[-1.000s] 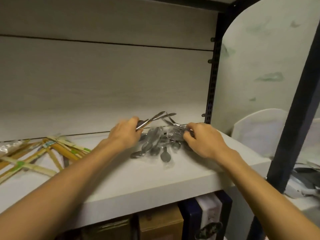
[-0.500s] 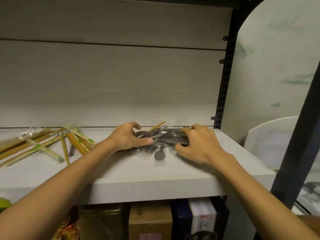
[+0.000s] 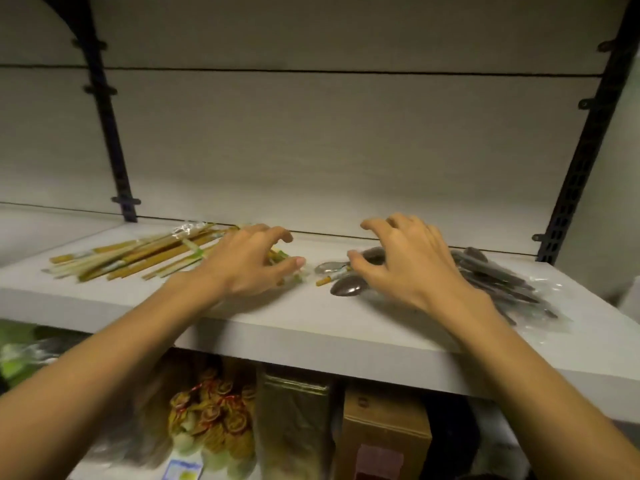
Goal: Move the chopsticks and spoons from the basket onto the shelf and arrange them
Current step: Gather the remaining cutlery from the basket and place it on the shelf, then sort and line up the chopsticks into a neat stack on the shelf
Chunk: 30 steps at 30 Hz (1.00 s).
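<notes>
Chopsticks (image 3: 138, 252): thin bamboo-coloured sticks w/ green-white paper bands, some in clear wrap, fanned on left of shelf (image 3: 346, 327). Spoons (image 3: 498, 275): dull grey metal, oval bowls, in crinkly clear plastic on right. Left hand (image 3: 247, 268) over chopstick ends, fingers loosely bent, gripping nothing. Right hand (image 3: 405, 261) clawed over spoons, fingertips touching; can't tell if pinching. Shelf matte white, pale back panel, black slotted uprights (image 3: 581, 157); boxes (image 3: 384, 434) below.

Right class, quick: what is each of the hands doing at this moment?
Left hand: open, fingers loosely curled over the chopsticks, gripping nothing.
Right hand: open, fingers spread over the spoons, gripping nothing.
</notes>
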{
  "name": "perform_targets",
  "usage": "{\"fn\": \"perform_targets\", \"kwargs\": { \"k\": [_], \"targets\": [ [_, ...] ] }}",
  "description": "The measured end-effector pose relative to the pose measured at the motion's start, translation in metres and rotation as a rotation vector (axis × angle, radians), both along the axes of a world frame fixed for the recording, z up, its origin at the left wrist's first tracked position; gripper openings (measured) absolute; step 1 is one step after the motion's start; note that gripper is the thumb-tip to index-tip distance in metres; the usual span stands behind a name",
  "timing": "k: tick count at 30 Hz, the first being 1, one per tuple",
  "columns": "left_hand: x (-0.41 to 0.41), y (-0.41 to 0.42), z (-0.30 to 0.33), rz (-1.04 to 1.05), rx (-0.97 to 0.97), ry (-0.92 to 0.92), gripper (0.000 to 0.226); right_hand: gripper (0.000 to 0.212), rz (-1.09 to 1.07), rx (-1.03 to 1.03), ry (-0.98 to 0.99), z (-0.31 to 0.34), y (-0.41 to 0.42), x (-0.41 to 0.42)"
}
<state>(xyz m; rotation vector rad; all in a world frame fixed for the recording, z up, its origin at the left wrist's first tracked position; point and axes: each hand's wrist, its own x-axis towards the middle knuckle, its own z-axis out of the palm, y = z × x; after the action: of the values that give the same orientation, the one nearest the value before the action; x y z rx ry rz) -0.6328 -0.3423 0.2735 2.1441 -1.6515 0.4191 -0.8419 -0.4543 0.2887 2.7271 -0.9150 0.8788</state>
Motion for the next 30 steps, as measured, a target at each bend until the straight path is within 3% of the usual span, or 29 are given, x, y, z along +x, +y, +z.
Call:
{"fn": "perform_targets", "kwargs": {
  "k": [4,9,16,21,30],
  "targets": [
    [0.042,0.051,-0.001,0.024,-0.03,-0.019,0.051,0.054,0.094,-0.01,0.001,-0.006,0.034,0.037],
    [0.114,0.096,-0.003,0.103,-0.019,0.005,0.024,0.045,0.139,0.024,-0.039,-0.005,0.065,0.088],
    [0.213,0.131,-0.013,0.081,0.031,0.093,0.018,0.033,0.039,0.163,-0.008,-0.018,0.1,0.167],
    [0.24,0.121,-0.019,-0.019,0.033,0.191,0.012,0.034,-0.05,0.269,0.072,-0.03,0.112,0.197],
    [0.249,0.092,-0.014,-0.018,-0.013,0.245,0.039,0.018,0.07,0.393,0.033,-0.023,0.114,0.221]
  ]
}}
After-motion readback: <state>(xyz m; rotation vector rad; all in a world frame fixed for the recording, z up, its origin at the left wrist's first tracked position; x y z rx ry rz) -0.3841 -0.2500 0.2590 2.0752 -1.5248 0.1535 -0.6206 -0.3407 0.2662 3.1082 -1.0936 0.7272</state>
